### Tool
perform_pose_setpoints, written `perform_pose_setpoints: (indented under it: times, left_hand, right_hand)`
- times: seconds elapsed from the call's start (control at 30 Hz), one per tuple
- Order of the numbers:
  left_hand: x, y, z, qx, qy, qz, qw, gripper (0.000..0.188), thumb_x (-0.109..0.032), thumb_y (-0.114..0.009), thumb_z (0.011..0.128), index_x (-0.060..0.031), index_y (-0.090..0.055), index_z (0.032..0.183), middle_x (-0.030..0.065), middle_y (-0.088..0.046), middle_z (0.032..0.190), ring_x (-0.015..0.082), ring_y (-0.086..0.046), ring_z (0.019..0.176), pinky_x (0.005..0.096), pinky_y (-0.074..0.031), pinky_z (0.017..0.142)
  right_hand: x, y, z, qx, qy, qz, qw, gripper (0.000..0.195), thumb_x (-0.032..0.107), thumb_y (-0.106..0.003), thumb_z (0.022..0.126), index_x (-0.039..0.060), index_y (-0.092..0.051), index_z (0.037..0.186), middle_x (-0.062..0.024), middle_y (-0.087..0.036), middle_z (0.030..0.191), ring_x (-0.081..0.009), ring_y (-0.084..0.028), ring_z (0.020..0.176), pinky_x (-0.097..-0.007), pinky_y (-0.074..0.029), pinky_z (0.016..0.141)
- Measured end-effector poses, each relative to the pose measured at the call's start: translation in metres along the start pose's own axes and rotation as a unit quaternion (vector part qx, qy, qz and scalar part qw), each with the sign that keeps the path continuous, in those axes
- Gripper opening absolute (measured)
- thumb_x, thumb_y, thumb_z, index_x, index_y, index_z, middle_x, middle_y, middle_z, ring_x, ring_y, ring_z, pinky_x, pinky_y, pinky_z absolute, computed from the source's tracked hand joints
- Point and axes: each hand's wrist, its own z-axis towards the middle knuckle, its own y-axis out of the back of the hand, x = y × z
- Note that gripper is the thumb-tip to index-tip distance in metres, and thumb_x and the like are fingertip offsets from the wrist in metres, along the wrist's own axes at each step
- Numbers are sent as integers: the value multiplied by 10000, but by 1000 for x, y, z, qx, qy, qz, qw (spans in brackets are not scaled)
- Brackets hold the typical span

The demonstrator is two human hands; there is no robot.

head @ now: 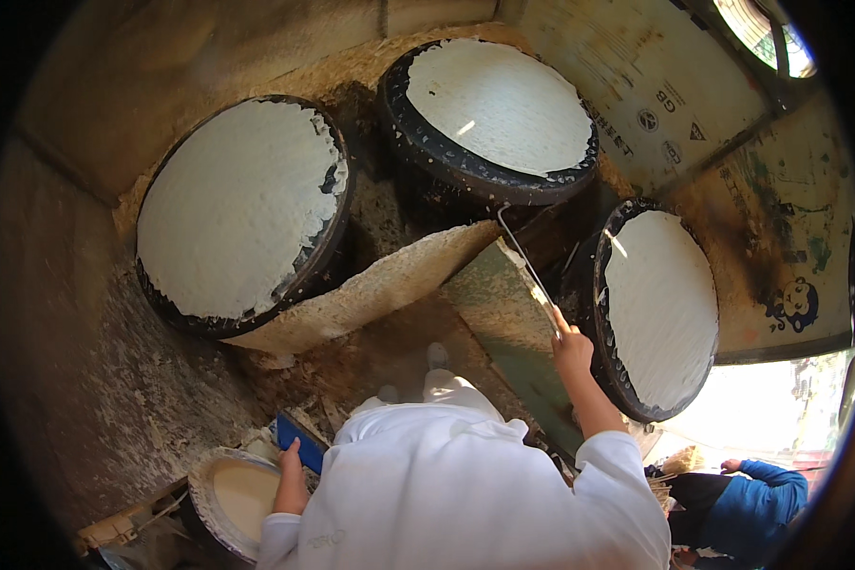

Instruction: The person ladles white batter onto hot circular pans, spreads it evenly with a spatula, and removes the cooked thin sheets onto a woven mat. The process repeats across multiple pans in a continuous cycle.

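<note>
My right hand (572,351) grips a thin metal rod (531,267) with a hooked tip. The hook is near the lower rim of the far round dark vessel (491,107), whose top bears a white layer; contact cannot be told. Right of this hand stands another dark vessel (659,313) with a white face. My left hand (291,467) is at a flat blue panel (299,442), its thumb raised along the edge; the grip is partly hidden. Beside it, a crusted bucket (203,467) contains pale liquid (244,491).
A third white-topped vessel (239,206) stands at left. A rough beige-crusted sheet (377,285) and a green board (499,306) lie between the vessels. Panel walls (684,107) surround them. A person in a blue sleeve (755,506) is at lower right, near a bright opening (762,399).
</note>
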Motion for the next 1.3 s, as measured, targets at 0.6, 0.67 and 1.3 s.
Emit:
perform_pose_setpoints:
  times: [0.6, 0.67, 1.3]
  left_hand:
    - [-114, -81, -97, -22, -67, -144, 987, 370, -167, -663, 739, 52, -544, 1013, 112, -561, 1019, 204, -532, 900, 326, -410, 793]
    - [-132, -81, -100, -37, -72, -213, 974, 383, -168, -658, 747, 48, -530, 1036, 107, -555, 1032, 207, -523, 918, 327, -399, 810]
    - [-219, -167, -55, 12, -323, -75, 943, 227, -103, -711, 651, -5, -598, 823, 42, -612, 746, 127, -567, 656, 275, -462, 627]
  right_hand:
    - [191, 25, 120, 242, -85, 647, 718, 376, 145, -504, 848, 144, -472, 1223, 50, -370, 554, -43, -308, 442, -205, -266, 388]
    - [201, 19, 98, 247, -48, 624, 740, 406, 107, -528, 830, 97, -455, 1229, 56, -367, 573, -36, -324, 500, -201, -305, 442]
    - [159, 14, -3, 245, -7, 602, 760, 431, 48, -544, 819, 65, -440, 1237, 81, -430, 688, -14, -311, 568, -154, -285, 490]
